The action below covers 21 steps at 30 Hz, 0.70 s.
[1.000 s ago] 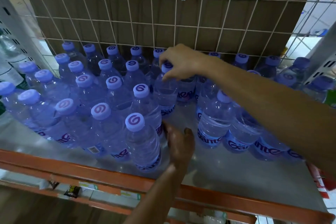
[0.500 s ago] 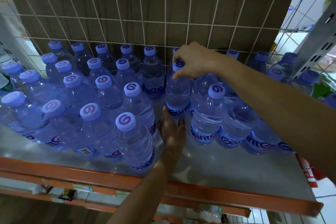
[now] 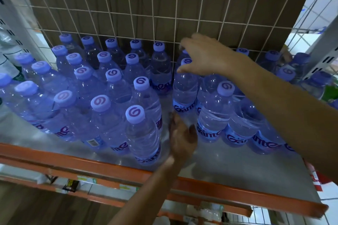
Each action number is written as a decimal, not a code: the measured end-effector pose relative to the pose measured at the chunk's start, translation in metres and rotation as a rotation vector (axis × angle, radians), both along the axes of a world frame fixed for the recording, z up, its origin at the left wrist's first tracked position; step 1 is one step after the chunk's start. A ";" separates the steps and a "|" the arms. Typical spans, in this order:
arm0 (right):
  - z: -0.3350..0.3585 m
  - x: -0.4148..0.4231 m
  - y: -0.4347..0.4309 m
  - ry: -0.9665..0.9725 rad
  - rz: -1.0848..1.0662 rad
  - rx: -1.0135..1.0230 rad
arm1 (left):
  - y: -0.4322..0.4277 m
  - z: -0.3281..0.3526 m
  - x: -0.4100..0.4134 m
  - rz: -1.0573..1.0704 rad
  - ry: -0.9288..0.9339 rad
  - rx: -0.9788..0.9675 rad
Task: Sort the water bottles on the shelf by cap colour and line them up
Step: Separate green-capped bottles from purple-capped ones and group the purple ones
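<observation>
On the grey metal shelf (image 3: pixel 237 166), behind its orange front rail (image 3: pixel 91 168), stand two groups of clear water bottles with lilac caps bearing a purple swirl. Left group (image 3: pixel 102 115) – packed upright in slanting rows from the near edge back to the white wire grid (image 3: pixel 164 14), with its nearest bottle (image 3: pixel 142 137) just beside the rail. Right group (image 3: pixel 215 115) – a looser cluster running from mid-shelf to the far right corner, where several caps (image 3: pixel 321 76) look a deeper violet. Between the groups lies a bare strip of shelf. At the far end of that strip stands a single bottle (image 3: pixel 184 89), next to the right group, its cap (image 3: pixel 186 61) showing under the right hand (image 3: pixel 206 56). That hand reaches in from the right above the cap, with fingers (image 3: pixel 184 42) extended and loosely spread and the thumb beside the bottle's neck; blur hides whether any of them touch it. The left hand (image 3: pixel 181 139) comes up from below the rail and lies low in the bare strip, fingers roughly straight and close together, pointing to the far side, thumb out to the right. It grips nothing. Brown board (image 3: pixel 146 2) backs the grid.
</observation>
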State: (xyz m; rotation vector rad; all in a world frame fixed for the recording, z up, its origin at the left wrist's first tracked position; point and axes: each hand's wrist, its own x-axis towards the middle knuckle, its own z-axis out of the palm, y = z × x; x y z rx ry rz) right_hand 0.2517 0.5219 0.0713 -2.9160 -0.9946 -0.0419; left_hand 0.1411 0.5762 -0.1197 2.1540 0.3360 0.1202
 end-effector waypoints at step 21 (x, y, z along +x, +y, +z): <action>-0.009 -0.049 0.013 0.030 0.305 0.047 | 0.107 0.026 -0.108 0.079 0.157 0.391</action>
